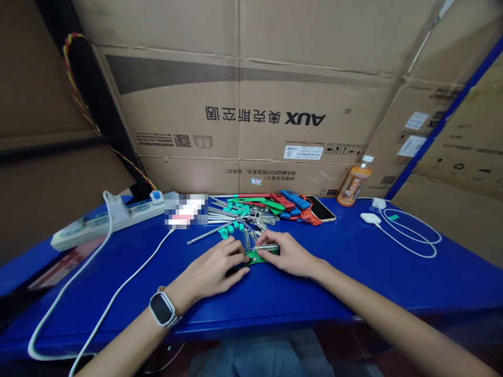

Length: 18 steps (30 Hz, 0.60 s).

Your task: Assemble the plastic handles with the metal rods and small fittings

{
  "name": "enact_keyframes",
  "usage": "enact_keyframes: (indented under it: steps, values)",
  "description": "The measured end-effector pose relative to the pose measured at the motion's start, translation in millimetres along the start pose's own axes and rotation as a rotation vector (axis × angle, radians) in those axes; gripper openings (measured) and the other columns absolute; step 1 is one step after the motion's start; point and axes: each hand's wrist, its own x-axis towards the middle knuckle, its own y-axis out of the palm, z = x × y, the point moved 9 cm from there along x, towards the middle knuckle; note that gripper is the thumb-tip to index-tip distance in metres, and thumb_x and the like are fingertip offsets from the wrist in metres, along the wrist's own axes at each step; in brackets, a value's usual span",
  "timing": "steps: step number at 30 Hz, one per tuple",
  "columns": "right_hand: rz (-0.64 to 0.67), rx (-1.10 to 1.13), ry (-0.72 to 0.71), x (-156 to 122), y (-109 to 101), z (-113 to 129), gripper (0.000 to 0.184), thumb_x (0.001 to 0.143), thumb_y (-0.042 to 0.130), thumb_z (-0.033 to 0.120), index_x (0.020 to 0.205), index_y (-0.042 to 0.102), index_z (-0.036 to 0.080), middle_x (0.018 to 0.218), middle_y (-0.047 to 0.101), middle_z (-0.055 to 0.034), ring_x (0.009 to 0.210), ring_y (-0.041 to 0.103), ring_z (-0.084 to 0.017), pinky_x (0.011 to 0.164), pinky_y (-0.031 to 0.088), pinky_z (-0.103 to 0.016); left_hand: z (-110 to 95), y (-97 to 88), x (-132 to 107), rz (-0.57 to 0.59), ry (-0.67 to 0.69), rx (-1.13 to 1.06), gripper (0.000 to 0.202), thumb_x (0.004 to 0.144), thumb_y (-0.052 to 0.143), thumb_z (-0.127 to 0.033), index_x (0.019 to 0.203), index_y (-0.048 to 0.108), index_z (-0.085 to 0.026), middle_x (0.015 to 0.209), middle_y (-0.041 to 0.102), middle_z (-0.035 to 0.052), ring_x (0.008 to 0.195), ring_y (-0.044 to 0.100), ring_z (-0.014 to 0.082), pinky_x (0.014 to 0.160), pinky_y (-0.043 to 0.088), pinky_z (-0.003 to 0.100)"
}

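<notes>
On the front part of the blue table, my left hand [223, 263] bends its fingers over the left end of a flat green plastic piece [259, 258]. My right hand [291, 253] is closed by the other end, its thumb and fingers around a slim clear-and-silver rod-like piece [267, 247] lying above the green one. Fingers hide much of both pieces. Just beyond the hands spreads a pile of thin metal rods [220, 215], teal plastic bits [223, 232] and small clear handles [247, 239].
Red, green and blue plastic cases [294, 200] lie behind the pile, beside a dark-screened phone [322, 208]. An orange drink bottle [354, 182] stands back right, near a white charger cable [416, 230]. At left are a power strip [98, 228] and cables. Cardboard [251, 141] walls the back.
</notes>
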Motion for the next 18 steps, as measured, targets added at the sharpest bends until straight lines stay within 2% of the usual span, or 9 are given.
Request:
enact_keyframes:
  steps: [3,5,7,11,14,18]
  values:
    - [-0.029,-0.018,0.002,-1,-3,4,0.013,0.091,0.06,0.029,0.097,0.065,0.019,0.092,0.071,-0.002,0.086,0.065,-0.017,0.081,0.047,-0.029,5,-16.4,7,-0.134,-0.063,-0.045,0.02,0.098,0.051,-0.03,0.106,0.066,-0.019,0.099,0.06,0.0074,0.094,0.055,0.0213,0.085,0.048,0.036]
    - [-0.036,0.007,-0.004,-1,-3,4,0.015,0.092,0.059,0.03,0.098,0.066,0.018,0.096,0.072,-0.0028,0.09,0.066,-0.018,0.082,0.047,-0.029,13,-23.3,16,-0.183,-0.136,-0.098,0.02,0.096,0.056,-0.034,0.104,0.066,-0.019,0.1,0.061,0.0068,0.097,0.056,0.022,0.087,0.048,0.037]
    - [-0.054,0.012,-0.012,-1,-3,4,0.016,0.093,0.058,0.031,0.098,0.067,0.018,0.098,0.072,-0.0036,0.092,0.066,-0.019,0.082,0.047,-0.029,21,-21.7,27,-0.145,-0.192,-0.16,0.021,0.093,0.059,-0.038,0.098,0.067,-0.019,0.097,0.062,0.0055,0.095,0.057,0.0216,0.084,0.048,0.035]
    - [-0.071,0.003,-0.009,-4,-3,0,0.017,0.095,0.054,0.032,0.099,0.065,0.019,0.097,0.071,-0.003,0.09,0.065,-0.018,0.079,0.046,-0.028,31,-9.6,44,-0.007,-0.248,-0.305,0.018,0.09,0.062,-0.034,0.084,0.069,-0.018,0.083,0.065,0.0023,0.081,0.06,0.018,0.075,0.046,0.029]
    - [-0.055,-0.005,0.005,-7,-1,-3,0.019,0.097,0.05,0.034,0.106,0.06,0.02,0.093,0.069,-0.0014,0.083,0.063,-0.016,0.073,0.044,-0.027,35,-2.2,45,0.035,-0.272,-0.37,0.019,0.089,0.062,-0.035,0.083,0.068,-0.018,0.081,0.067,0.0014,0.077,0.06,0.0169,0.073,0.046,0.028]
    - [-0.034,-0.13,0.034,-12,-1,-5,0.025,0.093,0.058,0.037,0.112,0.053,0.023,0.09,0.065,-0.0001,0.08,0.057,-0.017,0.072,0.042,-0.028,33,5.2,37,0.062,-0.244,-0.327,0.021,0.089,0.063,-0.038,0.086,0.067,-0.018,0.085,0.066,0.0022,0.084,0.059,0.0193,0.077,0.046,0.03]
